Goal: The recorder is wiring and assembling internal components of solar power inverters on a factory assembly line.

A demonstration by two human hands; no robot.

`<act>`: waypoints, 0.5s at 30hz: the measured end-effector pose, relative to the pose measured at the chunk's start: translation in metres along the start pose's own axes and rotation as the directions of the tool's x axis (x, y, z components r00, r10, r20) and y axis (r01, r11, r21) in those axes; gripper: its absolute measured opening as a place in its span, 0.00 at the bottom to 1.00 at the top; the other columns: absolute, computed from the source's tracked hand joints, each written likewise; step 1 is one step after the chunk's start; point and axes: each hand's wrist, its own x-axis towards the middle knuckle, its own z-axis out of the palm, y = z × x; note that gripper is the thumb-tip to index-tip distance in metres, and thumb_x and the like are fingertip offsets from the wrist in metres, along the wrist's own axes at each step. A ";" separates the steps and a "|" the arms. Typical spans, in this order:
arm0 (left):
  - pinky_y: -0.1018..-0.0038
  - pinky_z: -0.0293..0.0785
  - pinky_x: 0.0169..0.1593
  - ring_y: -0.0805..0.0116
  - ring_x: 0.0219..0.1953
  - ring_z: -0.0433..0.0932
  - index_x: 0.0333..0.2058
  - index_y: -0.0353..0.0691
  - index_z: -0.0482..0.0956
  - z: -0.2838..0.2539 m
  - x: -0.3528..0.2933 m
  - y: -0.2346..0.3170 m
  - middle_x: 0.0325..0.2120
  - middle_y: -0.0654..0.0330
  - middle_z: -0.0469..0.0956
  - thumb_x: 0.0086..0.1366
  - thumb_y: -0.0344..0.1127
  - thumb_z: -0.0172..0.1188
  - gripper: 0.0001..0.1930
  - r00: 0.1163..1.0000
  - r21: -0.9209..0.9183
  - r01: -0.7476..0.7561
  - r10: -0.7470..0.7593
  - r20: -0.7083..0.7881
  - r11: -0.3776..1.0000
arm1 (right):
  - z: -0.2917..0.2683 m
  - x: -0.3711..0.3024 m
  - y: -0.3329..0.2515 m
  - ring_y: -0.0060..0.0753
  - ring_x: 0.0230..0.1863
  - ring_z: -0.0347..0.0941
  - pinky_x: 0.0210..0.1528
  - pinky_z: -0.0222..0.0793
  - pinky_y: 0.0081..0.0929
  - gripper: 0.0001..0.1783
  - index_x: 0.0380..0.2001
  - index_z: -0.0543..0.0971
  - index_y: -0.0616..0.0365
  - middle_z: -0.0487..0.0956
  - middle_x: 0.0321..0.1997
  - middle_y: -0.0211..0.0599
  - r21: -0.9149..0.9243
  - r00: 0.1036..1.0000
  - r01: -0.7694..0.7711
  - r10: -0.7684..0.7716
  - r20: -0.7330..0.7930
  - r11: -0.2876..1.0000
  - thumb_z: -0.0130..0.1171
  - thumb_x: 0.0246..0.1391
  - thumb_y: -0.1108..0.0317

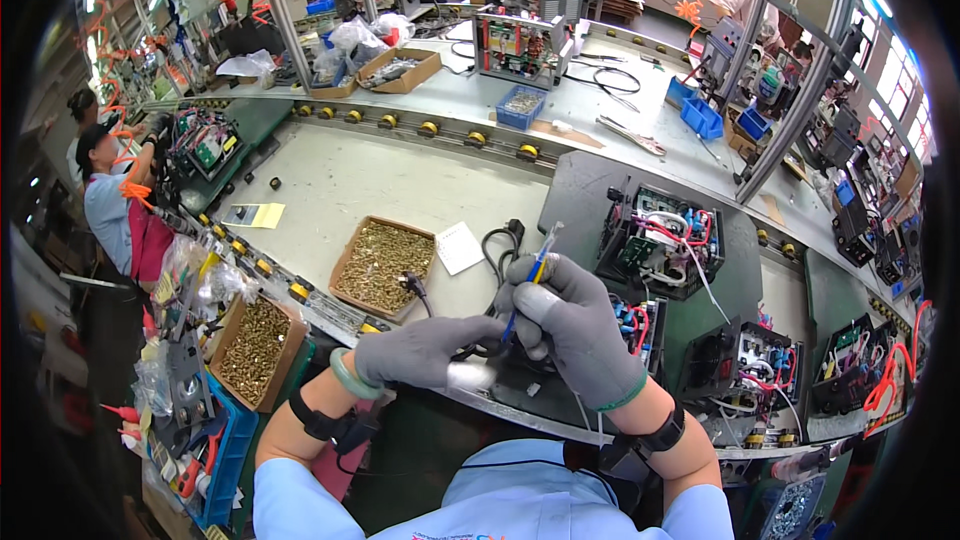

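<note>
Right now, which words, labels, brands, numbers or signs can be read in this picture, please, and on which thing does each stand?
There is none I can quote.
Blue tool: no text can be made out.
White card: faint marks, too small to read.
Sheet, partly yellow: too blurred to read.
Shirt: small lettering, cut off by the lower edge.

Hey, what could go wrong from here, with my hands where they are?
The thin blue-and-yellow tool might slip, as the gloved right hand grips it only by the fingers. The left hand could bump the open cardboard box just beyond it and spill small brass parts. The right hand might also snag the wires beside it.
</note>
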 end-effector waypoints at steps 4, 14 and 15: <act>0.74 0.74 0.48 0.74 0.42 0.76 0.55 0.35 0.72 0.011 -0.006 0.055 0.40 0.60 0.77 0.74 0.34 0.50 0.14 0.968 -0.209 -0.043 -0.010 -0.250 0.977 | 0.018 0.015 -0.001 0.17 0.25 0.74 0.24 0.69 0.15 0.21 0.58 0.70 0.66 0.79 0.50 0.47 0.018 0.992 0.128 -0.127 -0.024 0.992 0.49 0.61 0.74; 0.73 0.71 0.47 0.71 0.37 0.75 0.45 0.32 0.78 0.025 -0.018 0.061 0.34 0.62 0.76 0.75 0.35 0.48 0.13 0.668 0.087 -0.165 0.176 -0.723 0.982 | 0.028 0.004 0.103 0.42 0.36 0.81 0.38 0.75 0.34 0.17 0.52 0.73 0.62 0.80 0.34 0.51 -0.602 0.974 0.188 -0.068 0.216 0.776 0.53 0.61 0.70; 0.72 0.71 0.47 0.70 0.37 0.75 0.44 0.32 0.78 0.025 -0.019 0.061 0.33 0.62 0.76 0.75 0.36 0.47 0.14 0.662 -0.011 -0.145 0.088 -0.744 0.989 | 0.030 0.007 0.108 0.47 0.34 0.81 0.37 0.75 0.36 0.16 0.51 0.74 0.63 0.80 0.33 0.51 -0.454 0.968 0.155 -0.044 0.246 0.877 0.54 0.62 0.68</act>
